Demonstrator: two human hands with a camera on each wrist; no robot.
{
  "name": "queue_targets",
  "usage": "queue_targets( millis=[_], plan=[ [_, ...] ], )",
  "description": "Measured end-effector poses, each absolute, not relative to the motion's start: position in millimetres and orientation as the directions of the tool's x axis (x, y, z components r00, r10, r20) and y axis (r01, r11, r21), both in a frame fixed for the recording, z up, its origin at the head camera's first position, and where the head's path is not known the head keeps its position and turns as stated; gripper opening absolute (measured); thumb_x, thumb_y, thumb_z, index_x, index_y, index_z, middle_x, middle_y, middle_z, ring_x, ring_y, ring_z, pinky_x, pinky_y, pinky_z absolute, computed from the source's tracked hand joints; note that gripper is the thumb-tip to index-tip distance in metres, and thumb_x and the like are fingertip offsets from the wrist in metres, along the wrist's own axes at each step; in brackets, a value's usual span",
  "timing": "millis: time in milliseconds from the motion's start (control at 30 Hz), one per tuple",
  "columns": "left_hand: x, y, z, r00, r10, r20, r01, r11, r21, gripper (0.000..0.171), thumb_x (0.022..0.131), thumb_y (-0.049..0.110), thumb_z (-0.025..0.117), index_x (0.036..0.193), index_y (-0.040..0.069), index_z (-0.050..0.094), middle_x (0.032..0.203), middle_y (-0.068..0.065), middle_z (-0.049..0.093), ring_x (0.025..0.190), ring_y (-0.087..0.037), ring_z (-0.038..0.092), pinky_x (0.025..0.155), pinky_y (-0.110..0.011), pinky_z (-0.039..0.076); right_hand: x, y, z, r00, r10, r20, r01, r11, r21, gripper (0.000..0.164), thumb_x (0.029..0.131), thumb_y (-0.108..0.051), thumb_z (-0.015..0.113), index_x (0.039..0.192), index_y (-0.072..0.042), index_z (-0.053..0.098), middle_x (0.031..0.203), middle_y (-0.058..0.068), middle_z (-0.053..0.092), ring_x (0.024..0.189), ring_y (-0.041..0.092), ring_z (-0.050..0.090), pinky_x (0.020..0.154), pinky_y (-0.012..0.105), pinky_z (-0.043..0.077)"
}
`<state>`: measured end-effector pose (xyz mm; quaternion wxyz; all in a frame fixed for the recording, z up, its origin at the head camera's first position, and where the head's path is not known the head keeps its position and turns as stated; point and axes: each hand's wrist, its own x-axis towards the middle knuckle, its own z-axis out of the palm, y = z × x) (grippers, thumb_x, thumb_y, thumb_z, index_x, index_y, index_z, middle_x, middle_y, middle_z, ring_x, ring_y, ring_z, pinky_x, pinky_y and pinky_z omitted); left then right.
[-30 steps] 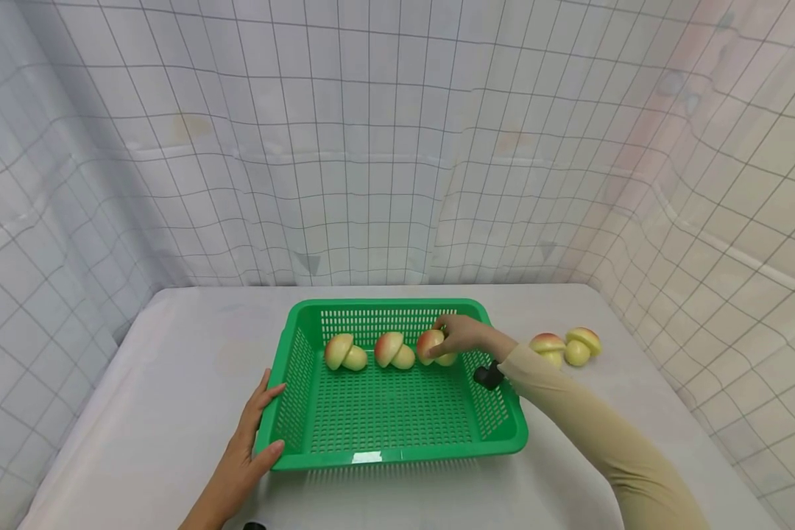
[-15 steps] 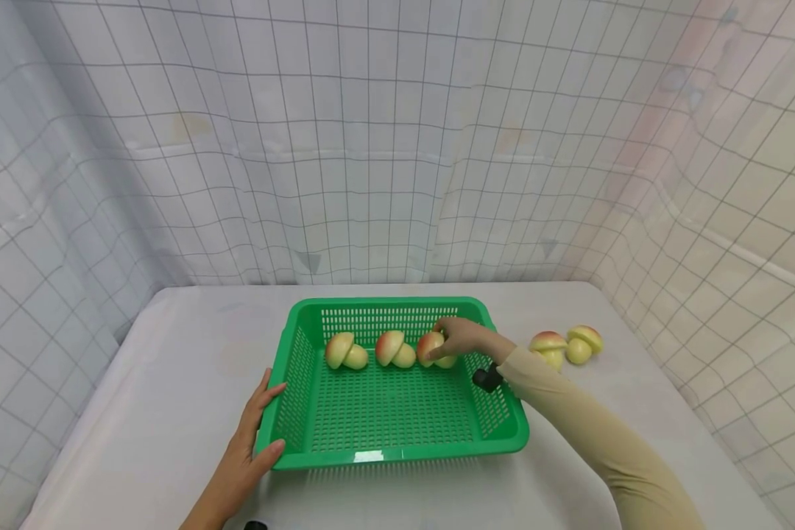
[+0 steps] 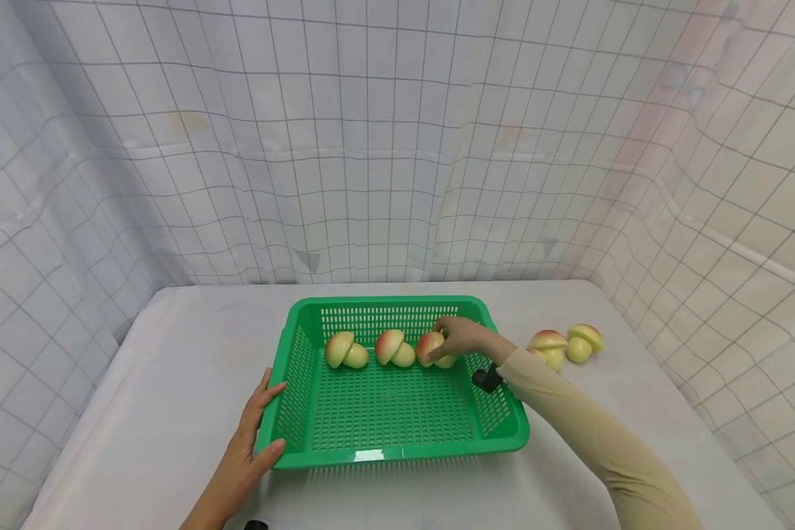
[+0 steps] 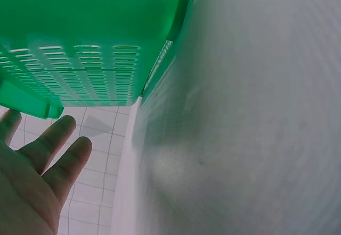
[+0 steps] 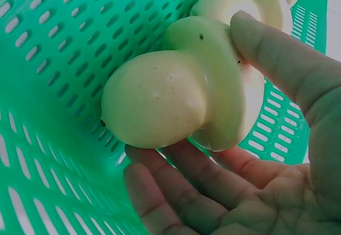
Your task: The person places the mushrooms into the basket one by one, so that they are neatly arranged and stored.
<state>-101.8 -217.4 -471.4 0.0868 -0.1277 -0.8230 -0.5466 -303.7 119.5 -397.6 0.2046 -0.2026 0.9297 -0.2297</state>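
In the head view, a green plastic basket [image 3: 397, 454] with slotted walls holds three toy mushrooms in a row along its far side. My right hand [image 3: 462, 337] reaches inside and grips the rightmost mushroom [image 3: 428, 348]. The right wrist view shows the thumb against that mushroom's cap [image 5: 226, 94] and the fingers under it, with its pale round stem [image 5: 154, 99] towards the camera. The middle mushroom [image 3: 391, 346] and left mushroom [image 3: 341, 350] lie on their sides. My left hand [image 3: 246, 434] rests on the basket's left rim, its fingers fairly straight and spread in the left wrist view.
More toy mushrooms lie on the white-covered table [image 3: 172, 368] right of the basket: one [image 3: 583, 343] at the far right, another [image 3: 548, 347] next to it, and part of one beside my right sleeve [image 3: 589, 419]. White grid-patterned curtains [image 3: 384, 147] surround the table.
Both hands stay in place, the right still gripping the mushroom. Slightly more of a mushroom shows beside the right sleeve.
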Motion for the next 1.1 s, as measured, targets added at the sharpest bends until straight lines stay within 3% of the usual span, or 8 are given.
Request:
queue_targets(
  millis=[233, 833, 967, 1100],
  plan=[
    [-102.2, -216.9, -470.3, -0.953, 0.113, 0.282, 0.303, 0.36, 0.882, 0.07, 0.09, 0.008, 0.054, 0.151, 0.024, 0.023, 0.158, 0.006, -0.002, 0.142, -0.016, 0.001, 0.092, -0.066, 0.021, -301.4, 118.9, -396.3, -0.846, -0.47, -0.252, -0.313, 0.82, -0.479, 0.048, 0.073, -0.033, 0.082, 0.105, -0.005, 0.059, 0.094, 0.004, 0.059, 0.082, 0.019, 0.053, 0.069, 0.034, 0.044],
    [-101.9, -216.0, -470.0, -0.948, 0.114, 0.298, 0.319, 0.335, 0.887, 0.07, 0.089, 0.007, 0.054, 0.15, 0.022, 0.025, 0.158, 0.006, -0.001, 0.142, -0.015, 0.0, 0.094, -0.067, 0.017, -301.7, 117.3, -399.5, -0.864, -0.448, -0.227, -0.311, 0.832, -0.459, 0.056, 0.073, -0.037, 0.081, 0.112, -0.004, 0.059, 0.096, 0.005, 0.06, 0.082, 0.018, 0.054, 0.068, 0.033, 0.045],
    [-101.5, -215.8, -469.8, -0.948, 0.111, 0.298, 0.318, 0.338, 0.886, 0.07, 0.089, 0.007, 0.054, 0.151, 0.021, 0.024, 0.158, 0.005, 0.0, 0.142, -0.015, 0.0, 0.095, -0.064, 0.018, -301.0, 117.4, -399.4, -0.866, -0.446, -0.224, -0.306, 0.829, -0.468, 0.055, 0.074, -0.037, 0.081, 0.112, -0.003, 0.058, 0.096, 0.005, 0.06, 0.081, 0.018, 0.054, 0.067, 0.033, 0.045],
    [-101.0, -216.4, -470.5, -0.947, 0.112, 0.303, 0.323, 0.35, 0.879, 0.07, 0.089, 0.007, 0.054, 0.151, 0.021, 0.025, 0.158, 0.006, 0.0, 0.142, -0.015, 0.001, 0.101, -0.051, 0.019, -300.4, 116.8, -400.1, -0.867, -0.444, -0.228, -0.301, 0.829, -0.471, 0.057, 0.074, -0.038, 0.08, 0.114, -0.003, 0.057, 0.097, 0.006, 0.06, 0.082, 0.019, 0.054, 0.067, 0.033, 0.045]
  ],
)
